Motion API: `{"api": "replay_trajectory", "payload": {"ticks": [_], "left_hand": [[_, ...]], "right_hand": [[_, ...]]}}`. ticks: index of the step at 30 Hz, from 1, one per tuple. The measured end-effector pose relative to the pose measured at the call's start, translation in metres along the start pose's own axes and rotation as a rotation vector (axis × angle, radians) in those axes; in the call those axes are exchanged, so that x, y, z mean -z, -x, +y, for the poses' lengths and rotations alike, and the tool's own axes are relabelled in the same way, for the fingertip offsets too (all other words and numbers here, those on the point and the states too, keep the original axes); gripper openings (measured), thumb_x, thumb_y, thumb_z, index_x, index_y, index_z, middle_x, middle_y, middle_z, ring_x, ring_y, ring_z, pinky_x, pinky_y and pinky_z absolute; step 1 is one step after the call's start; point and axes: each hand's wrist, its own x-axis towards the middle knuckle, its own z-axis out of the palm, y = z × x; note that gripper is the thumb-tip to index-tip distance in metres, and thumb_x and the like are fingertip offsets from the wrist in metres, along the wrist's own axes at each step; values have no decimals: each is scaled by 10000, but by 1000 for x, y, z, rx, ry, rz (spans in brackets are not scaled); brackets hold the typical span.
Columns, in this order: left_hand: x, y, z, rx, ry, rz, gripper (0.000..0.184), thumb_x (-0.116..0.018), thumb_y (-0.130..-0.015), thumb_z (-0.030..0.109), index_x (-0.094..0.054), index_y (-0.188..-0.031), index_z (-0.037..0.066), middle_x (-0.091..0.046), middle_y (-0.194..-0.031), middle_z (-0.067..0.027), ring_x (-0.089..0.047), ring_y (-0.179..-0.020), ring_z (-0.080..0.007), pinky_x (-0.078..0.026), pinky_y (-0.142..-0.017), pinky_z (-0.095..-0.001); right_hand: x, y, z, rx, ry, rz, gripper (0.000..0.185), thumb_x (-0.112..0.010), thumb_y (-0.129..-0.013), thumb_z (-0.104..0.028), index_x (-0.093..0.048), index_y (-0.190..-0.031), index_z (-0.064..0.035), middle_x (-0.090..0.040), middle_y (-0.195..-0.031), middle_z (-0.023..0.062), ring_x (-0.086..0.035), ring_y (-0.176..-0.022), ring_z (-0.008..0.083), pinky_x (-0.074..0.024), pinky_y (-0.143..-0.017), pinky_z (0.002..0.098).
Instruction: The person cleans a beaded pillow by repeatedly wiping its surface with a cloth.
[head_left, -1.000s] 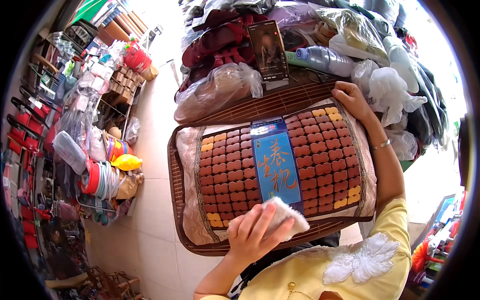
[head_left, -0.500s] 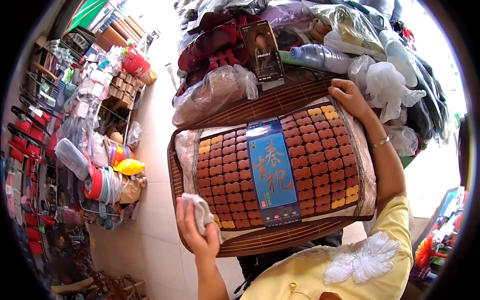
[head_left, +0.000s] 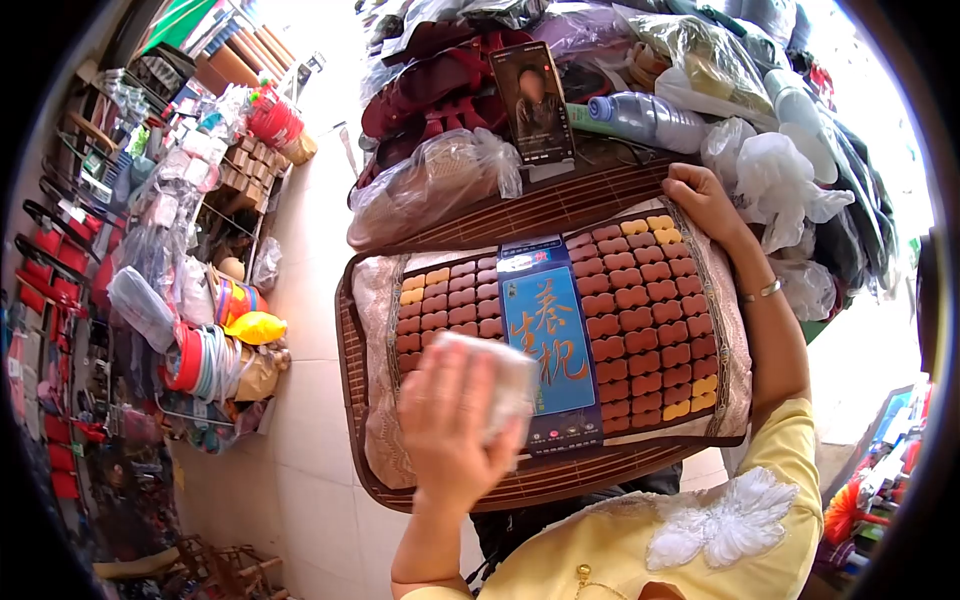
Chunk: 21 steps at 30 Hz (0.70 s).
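A pillow (head_left: 650, 330) lies in front of me, covered with reddish-brown tiles, some yellow ones at the corners, and pale fabric ends. Across its middle runs a blue paper band (head_left: 550, 300) with large orange characters. My left hand (head_left: 450, 425), slightly blurred, holds a folded whitish cloth (head_left: 515, 385) over the left half of the pillow, overlapping the band's edge. Whether the cloth presses on the tiles is hard to tell. Closed at the upper right corner, my right hand (head_left: 703, 203) grips the pillow's edge. A brown slatted mat (head_left: 490, 220) shows beneath and behind the pillow.
Behind the mat, a phone (head_left: 533, 105) stands upright among dark red sandals (head_left: 425, 95), a plastic bottle (head_left: 650, 120) and bagged goods. Shelves of wares line the left, with a yellow bag (head_left: 257, 328). A tiled floor (head_left: 320, 420) runs between. An orange duster (head_left: 845, 510) is at the right.
My left hand has moved right and slightly up with the cloth, from the pillow's lower left corner to over its left half. My right hand stays at the upper right corner.
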Motion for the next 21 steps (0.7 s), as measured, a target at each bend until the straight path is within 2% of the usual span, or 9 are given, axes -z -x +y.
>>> {"api": "replay_trajectory", "payload": {"ticks": [2,4,7,10,12,16,18,21], "left_hand": [[9,8,-28,195,-1,6,537,-520,-921,288,-528,-1386,19,-483,-1454,-201,-440,-1352,-391,-325,-1133,-486],[6,25,-61,402,228,58,517,-499,-950,259,-509,-1386,-18,-473,-1454,-215,-445,-1351,-357,-323,-1134,-444],[6,26,-69,450,319,83,497,-490,-958,240,-509,-1382,-18,-471,-1454,-212,-448,-1348,-353,-320,-1136,-433],[6,17,-46,278,116,64,502,-508,-948,243,-509,-1393,11,-477,-1448,-205,-454,-1337,-387,-315,-1135,-461],[9,8,-27,81,3,7,516,-523,-940,278,-518,-1392,26,-477,-1448,-201,-453,-1340,-390,-335,-1118,-480],[-2,-7,32,-258,4,-139,547,-568,-902,372,-544,-1401,149,-489,-1461,-136,-467,-1348,-327,-346,-1112,-472],[-8,-16,35,-302,1,-132,542,-563,-902,406,-553,-1399,190,-501,-1457,-112,-471,-1345,-317,-329,-1123,-480],[-3,-36,12,-205,49,-147,543,-574,-893,371,-568,-1378,127,-527,-1424,-150,-489,-1325,-345,-343,-1112,-489]], "right_hand": [[-1,1,-2,15,12,8,304,-560,-952,-125,-400,-698,-79,-361,-692,-94,-323,-668,7,-309,-565,233],[-1,1,-2,15,22,17,304,-560,-951,-127,-398,-699,-78,-360,-691,-94,-322,-667,8,-309,-565,235],[-2,1,-4,16,37,23,286,-561,-944,-135,-418,-708,-62,-371,-689,-82,-338,-675,21,-329,-581,243],[0,1,-4,-7,36,19,266,-562,-939,-141,-442,-721,-47,-386,-692,-70,-355,-686,33,-351,-599,250],[0,1,-3,-21,28,6,263,-562,-939,-142,-445,-723,-48,-388,-695,-71,-356,-689,34,-352,-603,249],[-1,0,-1,-23,26,14,277,-557,-944,-136,-421,-712,-69,-371,-695,-85,-336,-672,19,-330,-582,238],[-1,1,0,-21,0,16,293,-554,-948,-131,-402,-702,-85,-359,-693,-97,-321,-659,6,-312,-564,228],[-1,1,-1,3,-8,15,286,-551,-951,-128,-409,-706,-88,-364,-696,-97,-323,-664,4,-312,-566,226]]}}
